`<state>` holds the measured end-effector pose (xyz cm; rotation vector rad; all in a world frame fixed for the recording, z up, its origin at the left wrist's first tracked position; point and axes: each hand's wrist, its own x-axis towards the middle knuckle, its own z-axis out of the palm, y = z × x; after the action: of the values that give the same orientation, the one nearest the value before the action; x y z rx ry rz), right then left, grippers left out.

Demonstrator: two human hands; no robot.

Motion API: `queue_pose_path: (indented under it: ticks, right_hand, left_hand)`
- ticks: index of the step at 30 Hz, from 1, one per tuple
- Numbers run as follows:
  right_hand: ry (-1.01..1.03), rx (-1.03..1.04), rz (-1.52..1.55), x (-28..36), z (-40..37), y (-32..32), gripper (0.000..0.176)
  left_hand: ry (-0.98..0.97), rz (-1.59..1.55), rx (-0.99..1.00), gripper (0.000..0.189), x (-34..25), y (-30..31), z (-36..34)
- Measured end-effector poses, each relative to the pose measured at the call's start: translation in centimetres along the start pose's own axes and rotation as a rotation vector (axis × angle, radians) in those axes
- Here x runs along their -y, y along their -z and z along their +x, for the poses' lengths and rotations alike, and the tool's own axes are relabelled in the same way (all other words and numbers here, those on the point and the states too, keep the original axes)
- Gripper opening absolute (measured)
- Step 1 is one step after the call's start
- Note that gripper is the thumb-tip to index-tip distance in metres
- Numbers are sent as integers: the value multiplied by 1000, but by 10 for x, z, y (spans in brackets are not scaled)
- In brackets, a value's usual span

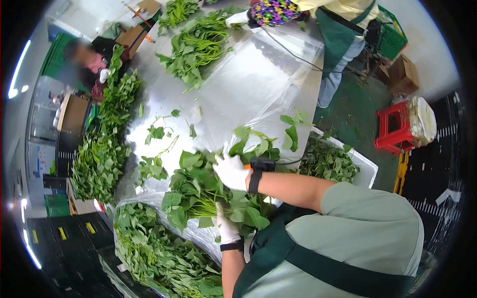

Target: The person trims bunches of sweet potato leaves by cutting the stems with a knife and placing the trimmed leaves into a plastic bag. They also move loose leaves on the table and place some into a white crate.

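Note:
A bunch of leafy greens (198,186) with long thin stems lies in front of me at the table's near edge. My left hand (227,228), in a white glove, is closed round its stems from below, some fingers hidden by leaves. Also gloved in white, my right hand (230,171) bends its fingers over the leaves on the upper side and grips some of them. A black strap with a small device (261,166) sits on my right wrist. Loose sprigs (153,168) lie on the table just beyond the bunch.
The metal table (164,107) is partly covered by clear plastic. Greens fill a container (159,253) at lower left and a white box (366,171) at right. More heaps (196,47) lie farther off. Two other people work across the table. A red stool (395,126) stands right.

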<state>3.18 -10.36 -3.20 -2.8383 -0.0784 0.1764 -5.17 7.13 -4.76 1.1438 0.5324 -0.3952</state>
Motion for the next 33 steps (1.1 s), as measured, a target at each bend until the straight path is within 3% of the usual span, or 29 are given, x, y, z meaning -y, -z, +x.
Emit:
queue_pose_path:
  ticks: [2,4,5,6,8,9,10,13,18,20,22,23,24,26,28,30,32,33]
  right_hand:
    - [-13,-6,101,5,-15,2,42]
    - [22,-68,70,-2,-34,9,42]
    - [6,-31,118,-7,-43,14,44]
    - [-11,8,168,-11,-54,17,45]
    - [-58,-7,197,-17,-76,13,46]
    - [-79,-49,173,-17,-87,12,46]
    - [-101,-102,133,-22,-93,13,45]
    - [-149,-154,196,-31,-109,-1,41]
    - [-107,-233,292,-65,-163,10,32]
    - [-138,-312,349,-89,-197,6,37]
    - [-288,-193,447,-114,-237,14,43]
    - [-306,-231,448,-133,-259,11,49]
    - [-325,-260,453,-149,-282,7,55]
    - [-502,-166,511,-173,-322,15,55]
    - [-656,-115,356,-206,-364,1,41]
    - [-814,34,70,-251,-410,-46,45]
    - [-1199,147,96,-226,-421,-1,42]
    - [-1184,171,94,-237,-430,-13,40]
  left_hand:
    - [-168,113,-79,51,16,8,9]
    - [-757,1253,181,66,23,24,11]
    - [-608,881,179,77,38,28,15]
    - [-607,892,199,77,38,18,7]
    - [-359,816,249,71,33,-6,-16]
    - [-102,365,217,61,50,5,-7]
    - [-96,150,213,47,44,-30,-24]
    - [-123,158,263,31,43,-73,-52]
    - [35,290,278,34,78,-72,-63]
    - [-109,436,364,31,83,-102,-90]
    - [268,538,482,30,80,-117,-111]
    - [238,558,506,36,87,-137,-128]
    - [367,540,604,22,92,-143,-124]
    - [378,296,788,19,133,-152,-119]
    - [431,381,864,24,128,-166,-130]
    - [406,450,948,26,128,-166,-124]
    - [314,548,1043,28,111,-166,-123]
    - [277,479,1036,28,91,-169,-132]
